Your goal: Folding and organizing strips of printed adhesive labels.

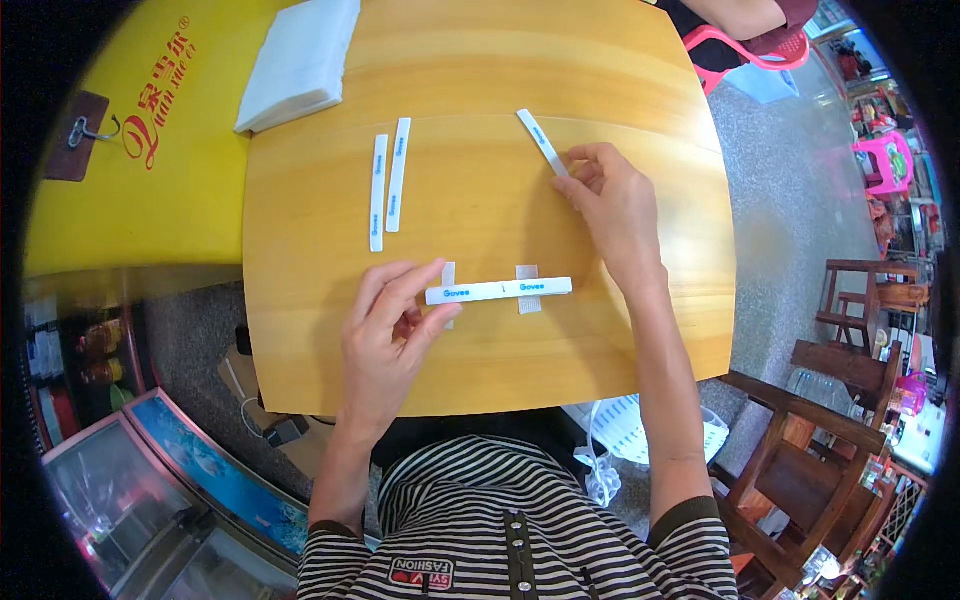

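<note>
Shirt: striped shirt (500, 530) at the near edge, both forearms coming up from it onto the wooden table (480, 380).
Left hand: left hand (385, 335) pinches the left end of a white strip (498, 290), thumb and forefinger closed on it, other fingers loosely curled.
Strip: lies flat across the near middle of the table, sitting over two small clear tape pieces (527, 288), one near each end, roughly.
Right hand: right hand (610, 205) is further back and to the right, fingertips nipping the near end of a second strip (540, 140) that angles away to the far left.
Spares: two more strips (388, 185) side by side on the far left, nearly touching, well apart from both hands.
Napkins: white stack (300, 60) at the far left corner, over the table edge.
Step, my guess: one strip is parked on its tape and being held steady while the next one gets fetched.
Next move, my guess: dragging that second strip near needs a clean pinch so it doesn't flip, and the left has to stay firm so the first one doesn't skate off the tape.
</note>
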{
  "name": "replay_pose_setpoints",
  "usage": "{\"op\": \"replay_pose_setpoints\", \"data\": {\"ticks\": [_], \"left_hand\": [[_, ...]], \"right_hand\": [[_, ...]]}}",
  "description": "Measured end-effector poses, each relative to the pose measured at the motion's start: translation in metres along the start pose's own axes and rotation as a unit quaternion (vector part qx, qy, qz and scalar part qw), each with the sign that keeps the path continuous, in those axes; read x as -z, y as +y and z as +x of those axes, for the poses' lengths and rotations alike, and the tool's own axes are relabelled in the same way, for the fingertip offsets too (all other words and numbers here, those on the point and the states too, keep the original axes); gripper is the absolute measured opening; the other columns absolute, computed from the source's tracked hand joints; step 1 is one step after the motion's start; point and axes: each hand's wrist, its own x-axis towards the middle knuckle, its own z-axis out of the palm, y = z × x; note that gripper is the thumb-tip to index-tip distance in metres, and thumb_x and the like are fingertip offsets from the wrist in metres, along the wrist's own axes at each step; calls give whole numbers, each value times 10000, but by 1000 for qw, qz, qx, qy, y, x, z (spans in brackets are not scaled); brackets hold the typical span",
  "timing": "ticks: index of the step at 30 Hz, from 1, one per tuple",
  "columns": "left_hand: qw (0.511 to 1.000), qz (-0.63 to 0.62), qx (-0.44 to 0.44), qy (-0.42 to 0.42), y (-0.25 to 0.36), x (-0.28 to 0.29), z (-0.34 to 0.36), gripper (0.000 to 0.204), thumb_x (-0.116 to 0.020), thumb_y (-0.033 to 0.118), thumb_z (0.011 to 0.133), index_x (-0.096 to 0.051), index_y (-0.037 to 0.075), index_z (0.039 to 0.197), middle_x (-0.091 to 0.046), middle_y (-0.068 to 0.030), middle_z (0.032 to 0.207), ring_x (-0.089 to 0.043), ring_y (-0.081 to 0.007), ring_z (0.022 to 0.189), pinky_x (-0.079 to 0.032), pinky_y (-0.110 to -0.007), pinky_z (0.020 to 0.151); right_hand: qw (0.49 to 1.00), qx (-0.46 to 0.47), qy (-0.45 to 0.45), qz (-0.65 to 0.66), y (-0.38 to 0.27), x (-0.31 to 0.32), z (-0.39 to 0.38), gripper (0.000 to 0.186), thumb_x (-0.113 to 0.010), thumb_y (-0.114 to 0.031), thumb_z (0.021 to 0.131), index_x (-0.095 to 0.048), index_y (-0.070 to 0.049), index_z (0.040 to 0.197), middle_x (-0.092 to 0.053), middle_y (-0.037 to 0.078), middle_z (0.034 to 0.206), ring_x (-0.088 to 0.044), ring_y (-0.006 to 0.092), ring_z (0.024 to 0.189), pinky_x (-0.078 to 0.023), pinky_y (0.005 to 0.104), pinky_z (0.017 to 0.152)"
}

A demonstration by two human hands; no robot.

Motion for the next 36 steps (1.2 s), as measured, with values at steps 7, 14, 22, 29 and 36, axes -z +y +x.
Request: {"op": "replay_pose_setpoints", "data": {"ticks": [7, 14, 22, 29, 36], "left_hand": [[999, -1, -27, 38, 4, 4, -4, 336, -743, -8, 839, -680, 44, 1166, -578, -66, 1062, -536, -78, 652, -464, -222, 569], [999, -13, -16, 33, 22, 2, -3, 240, -686, -22, 880, -700, 13, 1117, -583, -80, 1071, -586, -114, 821, -501, -230, 698], [994, -46, -96, 29, 42, -16, 6, 326, -712, -19, 860, -681, 35, 1179, -629, -111, 1112, -649, -151, 855, -532, -252, 687], [975, -6, -208, 74, 53, -38, 10, 491, -768, -35, 765, -652, 9, 1240, -628, -130, 1136, -653, -254, 950, -557, -320, 762], [962, 6, -261, 76, 48, -34, 4, 435, -735, -50, 799, -652, -13, 1224, -627, -146, 1146, -656, -237, 930, -548, -315, 749]], "right_hand": [[998, -33, -53, -21, -6, 7, 8, 205, -718, -149, 837, -670, 12, 955, -703, 165, 861, -683, 317, 809, -526, 401, 691], [976, 100, 36, -188, -3, 0, 13, 195, -691, -149, 842, -629, 25, 906, -672, 205, 793, -687, 306, 736, -543, 396, 664], [932, -84, -56, 348, -68, 40, -36, 138, -632, -157, 919, -578, -31, 904, -600, 8, 702, -578, 74, 587, -412, 225, 466], [887, -78, -88, 447, -81, 42, -85, 122, -638, -126, 946, -595, -13, 929, -645, 30, 829, -600, 55, 747, -496, 204, 634], [903, -52, -87, 417, -72, 40, -106, 68, -641, -97, 941, -625, -31, 945, -639, 32, 876, -576, 71, 769, -487, 232, 638]]}}
